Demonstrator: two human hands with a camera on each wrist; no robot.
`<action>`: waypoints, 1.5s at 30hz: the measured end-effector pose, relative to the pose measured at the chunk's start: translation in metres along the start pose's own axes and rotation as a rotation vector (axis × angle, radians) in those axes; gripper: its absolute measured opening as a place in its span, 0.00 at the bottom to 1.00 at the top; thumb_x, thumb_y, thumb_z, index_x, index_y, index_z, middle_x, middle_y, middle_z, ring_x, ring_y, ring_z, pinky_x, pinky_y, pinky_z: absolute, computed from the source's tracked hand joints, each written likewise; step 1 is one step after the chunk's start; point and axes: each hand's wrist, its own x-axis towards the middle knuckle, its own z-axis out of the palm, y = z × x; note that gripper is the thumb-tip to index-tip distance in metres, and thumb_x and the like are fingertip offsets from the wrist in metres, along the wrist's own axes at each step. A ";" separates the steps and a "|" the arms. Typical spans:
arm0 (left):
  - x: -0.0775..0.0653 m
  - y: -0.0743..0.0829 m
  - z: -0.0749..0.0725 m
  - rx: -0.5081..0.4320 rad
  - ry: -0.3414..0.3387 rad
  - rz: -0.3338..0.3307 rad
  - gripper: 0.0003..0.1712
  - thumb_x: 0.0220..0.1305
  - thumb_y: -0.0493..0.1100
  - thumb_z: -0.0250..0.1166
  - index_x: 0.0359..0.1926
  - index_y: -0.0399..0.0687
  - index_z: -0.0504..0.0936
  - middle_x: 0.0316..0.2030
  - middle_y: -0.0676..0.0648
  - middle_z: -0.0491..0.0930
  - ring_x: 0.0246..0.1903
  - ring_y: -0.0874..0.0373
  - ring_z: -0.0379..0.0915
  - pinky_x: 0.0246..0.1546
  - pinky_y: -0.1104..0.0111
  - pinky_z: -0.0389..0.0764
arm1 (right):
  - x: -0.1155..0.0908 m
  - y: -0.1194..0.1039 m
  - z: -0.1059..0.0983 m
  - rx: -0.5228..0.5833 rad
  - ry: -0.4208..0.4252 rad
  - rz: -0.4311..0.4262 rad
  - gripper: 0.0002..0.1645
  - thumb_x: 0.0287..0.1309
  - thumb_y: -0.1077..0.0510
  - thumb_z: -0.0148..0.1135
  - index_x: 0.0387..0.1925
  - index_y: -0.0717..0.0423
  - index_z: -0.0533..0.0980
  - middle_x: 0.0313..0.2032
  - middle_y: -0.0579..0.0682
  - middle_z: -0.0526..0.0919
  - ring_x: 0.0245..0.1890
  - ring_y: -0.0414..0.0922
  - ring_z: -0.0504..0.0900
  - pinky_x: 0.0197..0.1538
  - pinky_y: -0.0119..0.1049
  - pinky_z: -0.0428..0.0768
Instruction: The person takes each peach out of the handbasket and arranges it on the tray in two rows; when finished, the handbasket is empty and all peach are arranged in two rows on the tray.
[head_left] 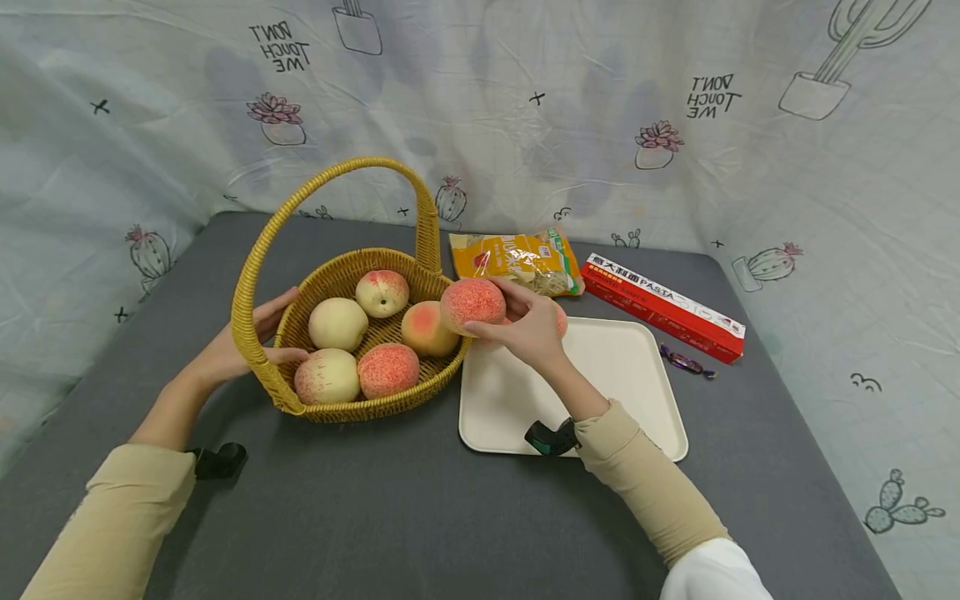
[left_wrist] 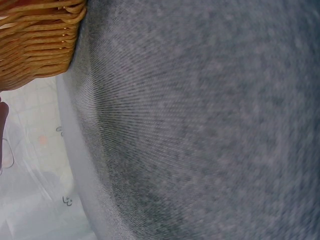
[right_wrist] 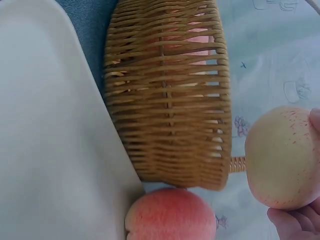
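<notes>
Your right hand (head_left: 531, 327) pinches the red-speckled peach (head_left: 474, 304) between thumb and fingers, at the right rim of the basket (head_left: 390, 406); can't judge clearance over that rim. Basket sits close beside the left edge of the tray (head_left: 637, 392), tight gap. Second peach (right_wrist: 170, 215) at the tray's far edge, partly behind your hand. Your left hand (head_left: 243, 337) holds the basket's left rim, thumb over the edge, fingers outside, handle (head_left: 251, 275) arching past. Snack bag (head_left: 517, 258) and pasta box (head_left: 663, 304) crowd the far side; more room on the near tabletop (head_left: 360, 508).
</notes>
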 end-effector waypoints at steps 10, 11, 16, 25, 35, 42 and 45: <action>0.000 0.000 0.000 0.007 -0.001 -0.014 0.55 0.57 0.29 0.69 0.77 0.45 0.46 0.74 0.33 0.43 0.70 0.39 0.48 0.52 0.87 0.62 | -0.009 0.005 -0.032 -0.023 0.104 0.012 0.38 0.42 0.71 0.77 0.59 0.69 0.74 0.54 0.62 0.80 0.53 0.54 0.81 0.52 0.35 0.79; 0.000 0.000 -0.001 0.010 -0.001 -0.017 0.55 0.57 0.29 0.69 0.77 0.46 0.46 0.74 0.33 0.43 0.70 0.39 0.48 0.52 0.87 0.62 | -0.010 0.007 -0.035 -0.031 0.114 0.016 0.38 0.43 0.70 0.77 0.59 0.69 0.74 0.55 0.62 0.80 0.53 0.54 0.81 0.52 0.35 0.79; -0.001 -0.002 -0.001 0.014 -0.005 -0.026 0.56 0.56 0.29 0.70 0.77 0.47 0.45 0.75 0.34 0.42 0.70 0.37 0.47 0.52 0.88 0.62 | -0.014 0.013 -0.050 -0.041 0.168 0.053 0.38 0.45 0.68 0.76 0.60 0.68 0.73 0.56 0.61 0.79 0.54 0.53 0.80 0.52 0.34 0.78; 0.001 -0.002 -0.001 0.007 -0.003 -0.007 0.55 0.56 0.28 0.70 0.77 0.45 0.46 0.74 0.32 0.41 0.70 0.37 0.46 0.52 0.87 0.62 | -0.021 0.024 -0.077 -0.005 0.274 0.046 0.41 0.42 0.61 0.80 0.59 0.68 0.74 0.55 0.62 0.79 0.51 0.49 0.82 0.48 0.29 0.79; 0.000 -0.001 0.000 0.013 -0.008 -0.020 0.55 0.57 0.29 0.70 0.77 0.45 0.45 0.74 0.33 0.42 0.70 0.35 0.46 0.52 0.88 0.62 | -0.026 0.028 -0.099 0.017 0.370 0.129 0.36 0.46 0.72 0.74 0.60 0.68 0.73 0.55 0.64 0.78 0.45 0.37 0.83 0.47 0.28 0.80; 0.000 -0.001 0.000 0.011 -0.002 -0.011 0.55 0.57 0.29 0.69 0.77 0.45 0.46 0.74 0.33 0.42 0.70 0.37 0.47 0.52 0.88 0.62 | -0.028 0.039 -0.107 -0.017 0.447 0.177 0.36 0.48 0.67 0.75 0.61 0.67 0.73 0.55 0.63 0.78 0.47 0.39 0.81 0.48 0.27 0.78; 0.000 0.000 0.000 0.014 -0.006 -0.024 0.55 0.57 0.30 0.70 0.77 0.45 0.45 0.74 0.33 0.42 0.70 0.34 0.46 0.52 0.88 0.61 | -0.028 0.047 -0.112 -0.017 0.495 0.213 0.36 0.49 0.66 0.75 0.61 0.67 0.73 0.56 0.62 0.78 0.51 0.43 0.80 0.50 0.28 0.77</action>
